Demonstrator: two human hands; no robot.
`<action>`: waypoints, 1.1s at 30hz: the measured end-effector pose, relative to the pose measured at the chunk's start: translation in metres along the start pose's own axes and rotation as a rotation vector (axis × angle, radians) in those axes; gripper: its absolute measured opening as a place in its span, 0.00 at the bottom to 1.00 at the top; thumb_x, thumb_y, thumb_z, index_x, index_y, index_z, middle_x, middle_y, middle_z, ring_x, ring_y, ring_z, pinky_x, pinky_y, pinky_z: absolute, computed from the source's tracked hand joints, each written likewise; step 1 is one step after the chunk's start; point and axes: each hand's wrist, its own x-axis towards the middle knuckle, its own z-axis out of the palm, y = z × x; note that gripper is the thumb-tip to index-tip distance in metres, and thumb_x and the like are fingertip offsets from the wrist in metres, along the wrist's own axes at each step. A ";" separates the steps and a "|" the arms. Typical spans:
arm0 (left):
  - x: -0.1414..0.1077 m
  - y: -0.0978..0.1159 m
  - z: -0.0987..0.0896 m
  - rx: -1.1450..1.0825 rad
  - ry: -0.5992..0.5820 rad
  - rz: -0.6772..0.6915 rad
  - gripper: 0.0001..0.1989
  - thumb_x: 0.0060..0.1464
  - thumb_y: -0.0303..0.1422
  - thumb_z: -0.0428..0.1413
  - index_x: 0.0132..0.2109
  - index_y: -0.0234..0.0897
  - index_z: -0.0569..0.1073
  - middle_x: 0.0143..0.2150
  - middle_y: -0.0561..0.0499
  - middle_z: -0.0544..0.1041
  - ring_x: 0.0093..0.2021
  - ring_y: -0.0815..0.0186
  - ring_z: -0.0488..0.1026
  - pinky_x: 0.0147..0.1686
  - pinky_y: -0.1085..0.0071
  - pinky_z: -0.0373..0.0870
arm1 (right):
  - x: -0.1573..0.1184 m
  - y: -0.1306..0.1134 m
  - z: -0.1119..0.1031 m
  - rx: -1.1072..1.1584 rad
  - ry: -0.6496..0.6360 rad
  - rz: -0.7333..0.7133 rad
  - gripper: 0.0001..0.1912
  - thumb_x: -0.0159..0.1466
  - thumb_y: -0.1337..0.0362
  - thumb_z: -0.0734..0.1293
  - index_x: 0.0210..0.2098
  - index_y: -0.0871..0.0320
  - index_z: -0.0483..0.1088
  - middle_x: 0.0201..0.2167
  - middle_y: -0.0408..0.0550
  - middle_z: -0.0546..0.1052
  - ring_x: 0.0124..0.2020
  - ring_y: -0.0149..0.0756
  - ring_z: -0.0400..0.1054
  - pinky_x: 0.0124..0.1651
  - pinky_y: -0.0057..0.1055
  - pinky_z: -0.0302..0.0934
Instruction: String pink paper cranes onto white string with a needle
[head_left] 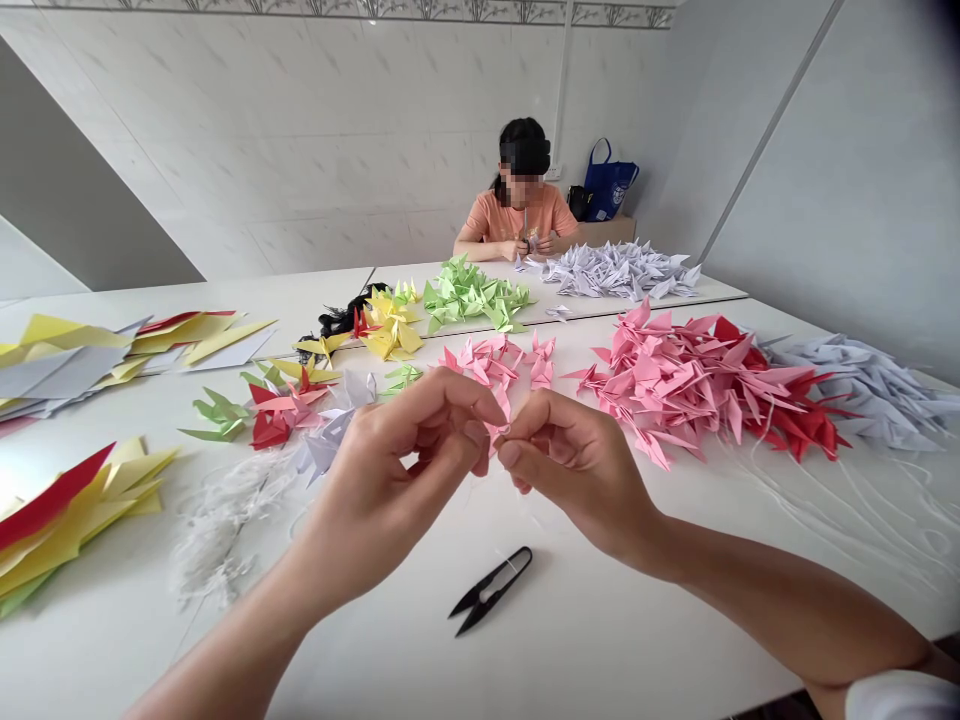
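1. A white sleeve [904, 695] shows at the lower right; black snips [491, 592] lie on the white table [600, 640], below the hands, blades spread in a narrow V.
2. The left hand [412, 470] has its thumb and forefinger drawn close together on a small pink piece [494, 436]; the right hand [577, 465] pinches at the same piece, thumb against forefinger; the piece is held between the two hands, above the table, partly hidden by fingers.
3. To the left lie tangled white threads [225, 520] and stacked coloured sheets [67, 515]; to the right, loose white strings [840, 505] trail over the table.
4. Beyond the hands, a large heap of pink folded shapes [667, 380] sits against red folded shapes [806, 415]; pale folded shapes [870, 385] lie at the far right.
5. Farther back are yellow folded shapes [391, 325] beside black threads [345, 318]; green folded shapes [472, 293] lie near them.
6. Across the table sits a person in an orange top [491, 220]; a blue bag [609, 185] stands behind.
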 end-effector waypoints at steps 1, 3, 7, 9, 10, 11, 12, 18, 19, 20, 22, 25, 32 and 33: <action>0.000 0.000 0.000 -0.019 0.000 0.001 0.11 0.65 0.21 0.48 0.43 0.40 0.72 0.28 0.57 0.72 0.29 0.74 0.71 0.25 0.80 0.66 | 0.000 0.000 0.000 0.005 -0.010 -0.005 0.07 0.67 0.65 0.72 0.34 0.57 0.71 0.28 0.39 0.73 0.29 0.25 0.67 0.32 0.24 0.63; -0.001 0.000 0.001 -0.049 -0.002 -0.006 0.11 0.65 0.21 0.48 0.45 0.41 0.71 0.29 0.57 0.73 0.30 0.74 0.72 0.27 0.80 0.67 | -0.001 0.000 -0.001 0.013 -0.028 -0.022 0.06 0.71 0.62 0.68 0.37 0.55 0.70 0.28 0.39 0.72 0.28 0.26 0.68 0.32 0.25 0.64; -0.002 -0.002 0.004 -0.066 -0.020 -0.024 0.12 0.66 0.21 0.48 0.49 0.42 0.69 0.28 0.58 0.73 0.31 0.73 0.73 0.27 0.79 0.67 | -0.002 0.000 -0.001 -0.030 -0.013 -0.049 0.04 0.72 0.60 0.66 0.42 0.52 0.67 0.27 0.37 0.67 0.26 0.26 0.63 0.30 0.25 0.61; -0.002 -0.004 0.006 -0.068 -0.041 -0.037 0.10 0.66 0.23 0.49 0.49 0.42 0.68 0.29 0.57 0.74 0.31 0.72 0.73 0.27 0.77 0.67 | -0.003 0.001 -0.001 -0.065 -0.013 -0.047 0.06 0.70 0.61 0.68 0.44 0.51 0.67 0.27 0.37 0.66 0.28 0.27 0.64 0.30 0.25 0.60; -0.002 -0.004 0.007 -0.071 -0.051 -0.042 0.09 0.67 0.24 0.49 0.49 0.43 0.67 0.30 0.56 0.75 0.31 0.72 0.73 0.27 0.76 0.68 | -0.003 0.001 -0.001 -0.074 -0.023 -0.046 0.06 0.70 0.62 0.69 0.44 0.51 0.67 0.26 0.37 0.66 0.28 0.28 0.64 0.30 0.25 0.60; -0.002 -0.005 0.008 -0.073 -0.056 -0.047 0.08 0.67 0.25 0.49 0.49 0.43 0.67 0.30 0.56 0.75 0.31 0.71 0.73 0.28 0.76 0.68 | -0.004 0.002 -0.001 -0.078 -0.033 -0.048 0.06 0.69 0.62 0.70 0.43 0.52 0.68 0.26 0.38 0.67 0.28 0.28 0.65 0.30 0.25 0.59; -0.002 -0.005 0.008 -0.069 -0.059 -0.050 0.08 0.67 0.26 0.50 0.49 0.43 0.67 0.31 0.56 0.75 0.31 0.71 0.74 0.27 0.76 0.67 | -0.004 0.002 -0.002 -0.080 -0.041 -0.050 0.05 0.70 0.63 0.69 0.42 0.52 0.68 0.27 0.38 0.68 0.29 0.28 0.65 0.30 0.25 0.59; -0.001 -0.003 0.008 0.126 -0.009 -0.073 0.02 0.65 0.29 0.54 0.42 0.42 0.68 0.22 0.61 0.63 0.21 0.74 0.58 0.20 0.76 0.54 | -0.004 0.001 -0.003 -0.098 -0.010 -0.033 0.06 0.70 0.63 0.68 0.38 0.54 0.67 0.27 0.38 0.65 0.25 0.25 0.59 0.26 0.25 0.53; -0.001 -0.002 0.008 0.170 -0.006 -0.065 0.02 0.64 0.29 0.54 0.40 0.42 0.69 0.22 0.61 0.60 0.21 0.74 0.55 0.20 0.76 0.53 | -0.004 0.001 -0.003 -0.097 -0.012 -0.025 0.06 0.71 0.62 0.68 0.38 0.54 0.66 0.27 0.38 0.64 0.25 0.26 0.58 0.26 0.25 0.53; 0.000 -0.002 0.008 0.209 -0.005 -0.053 0.04 0.64 0.29 0.54 0.38 0.41 0.69 0.21 0.61 0.58 0.20 0.74 0.53 0.20 0.76 0.52 | -0.004 0.001 -0.003 -0.096 -0.015 -0.015 0.07 0.71 0.61 0.67 0.38 0.54 0.66 0.28 0.38 0.64 0.25 0.26 0.59 0.26 0.25 0.53; 0.000 -0.002 0.007 0.258 -0.008 -0.032 0.06 0.63 0.27 0.54 0.36 0.39 0.70 0.21 0.61 0.58 0.21 0.75 0.52 0.20 0.76 0.52 | -0.004 0.001 -0.003 -0.093 -0.023 0.004 0.07 0.71 0.60 0.67 0.38 0.54 0.66 0.29 0.39 0.64 0.26 0.26 0.60 0.27 0.25 0.55; 0.001 -0.002 0.008 0.277 0.002 -0.018 0.06 0.63 0.27 0.54 0.36 0.39 0.71 0.21 0.61 0.57 0.20 0.75 0.52 0.20 0.77 0.52 | -0.004 0.001 -0.003 -0.076 -0.034 0.020 0.08 0.72 0.59 0.66 0.38 0.54 0.65 0.31 0.40 0.65 0.27 0.26 0.61 0.27 0.25 0.57; 0.001 -0.002 0.009 0.288 0.046 0.006 0.07 0.62 0.25 0.53 0.35 0.39 0.70 0.20 0.62 0.48 0.19 0.75 0.46 0.18 0.76 0.45 | -0.004 0.000 -0.001 -0.023 -0.030 0.038 0.09 0.72 0.57 0.66 0.38 0.54 0.65 0.30 0.39 0.64 0.26 0.27 0.60 0.28 0.25 0.61; 0.000 -0.002 0.009 0.268 0.048 0.004 0.07 0.63 0.25 0.53 0.35 0.39 0.70 0.20 0.62 0.48 0.19 0.75 0.46 0.17 0.76 0.45 | -0.003 0.000 -0.001 -0.015 -0.014 0.035 0.10 0.72 0.56 0.65 0.38 0.54 0.65 0.29 0.39 0.64 0.26 0.27 0.60 0.28 0.25 0.62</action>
